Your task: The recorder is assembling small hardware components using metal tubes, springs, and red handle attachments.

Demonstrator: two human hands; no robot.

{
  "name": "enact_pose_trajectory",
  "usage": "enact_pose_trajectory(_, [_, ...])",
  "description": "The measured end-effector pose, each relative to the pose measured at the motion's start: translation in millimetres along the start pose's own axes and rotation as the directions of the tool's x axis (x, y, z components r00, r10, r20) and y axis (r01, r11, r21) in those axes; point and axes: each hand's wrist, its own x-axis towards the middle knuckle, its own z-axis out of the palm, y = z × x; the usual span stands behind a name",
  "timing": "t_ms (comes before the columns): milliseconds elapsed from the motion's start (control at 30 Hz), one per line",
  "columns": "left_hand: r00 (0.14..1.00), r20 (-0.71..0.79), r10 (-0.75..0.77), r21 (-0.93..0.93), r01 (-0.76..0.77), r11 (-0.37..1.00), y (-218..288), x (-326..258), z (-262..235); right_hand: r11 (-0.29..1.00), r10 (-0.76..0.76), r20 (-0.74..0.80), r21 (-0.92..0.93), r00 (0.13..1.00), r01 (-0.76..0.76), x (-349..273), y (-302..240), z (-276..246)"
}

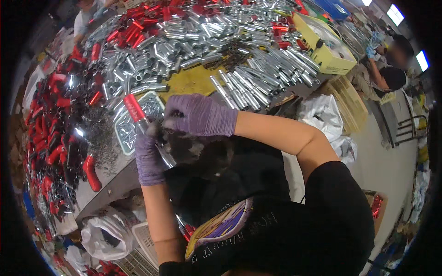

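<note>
My left hand (149, 158), in a purple glove with a dark palm, is wrapped round a metal tube with a red sleeve (133, 108) at its upper end. The tube's bare silvery lower end comes out below the hand, toward my lap. Just to the right, my right hand (200, 115), gloved alike, has its fingers curled together close to the tube. What those fingers hold, if anything, is hidden. A pale-rimmed tray (120, 140) of small metal pins or rods lies behind the left hand.
Loose silvery tubes (184, 34) heap across the far table, with red parts among them. Longer tubes (258, 76) lie in a row at right, near a yellow box (324, 43). Red curved handles (92, 172) and small springs spread leftward. A person (391, 69) works at far right.
</note>
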Motion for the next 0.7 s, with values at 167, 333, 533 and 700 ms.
enact_pose_trajectory(167, [0.993,-0.091,0.073,-0.101,-0.082,0.991,-9,2,11,0.975,-0.034,0.103,-0.217,0.994,0.056,-2,14,3])
enact_pose_trajectory(333, [0.906,-0.234,0.354,0.212,-0.308,0.928,-9,-9,14,0.830,-0.207,0.306,-0.449,0.929,0.333,2,22,18])
enact_pose_trajectory(533, [0.966,-0.195,0.168,0.110,-0.149,0.983,10,-5,20,0.739,-0.504,-0.006,-0.520,0.864,0.428,-13,3,-6])
enact_pose_trajectory(700, [0.958,-0.164,0.236,0.058,-0.229,0.972,-2,-5,11,0.837,-0.449,-0.057,-0.378,0.892,0.397,-13,-4,-5])
